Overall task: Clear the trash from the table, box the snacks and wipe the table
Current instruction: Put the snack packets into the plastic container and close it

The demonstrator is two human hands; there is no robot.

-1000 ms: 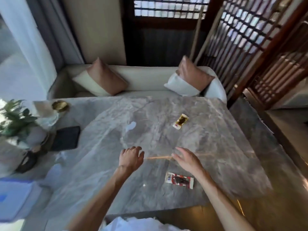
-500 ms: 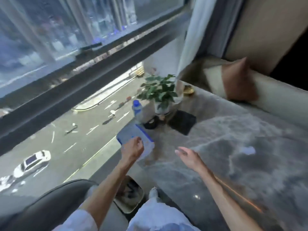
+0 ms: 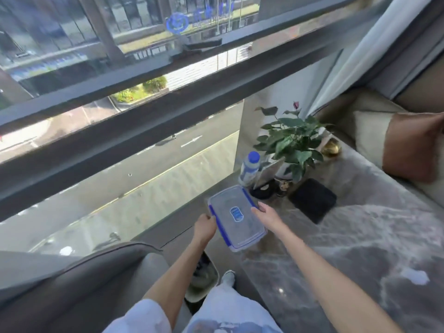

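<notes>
Just left of the frame's centre the left hand point(image 3: 205, 228) curls round the left edge of a clear, blue-clipped food box point(image 3: 236, 218). The right hand point(image 3: 266, 217) grips the food box's right edge, over the corner of the marble worktop point(image 3: 360, 236). Further right stand a blue-capped bottle point(image 3: 249, 168) and a potted plant point(image 3: 292, 140).

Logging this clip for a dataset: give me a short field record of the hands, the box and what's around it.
box: clear, lid on, blue clips, at the table corner by the window
left hand: grips the box's left edge
right hand: holds its right edge
lifted or resting: cannot tell
behind box: bottle, potted plant, black pad
trash: white scrap on the table
</notes>
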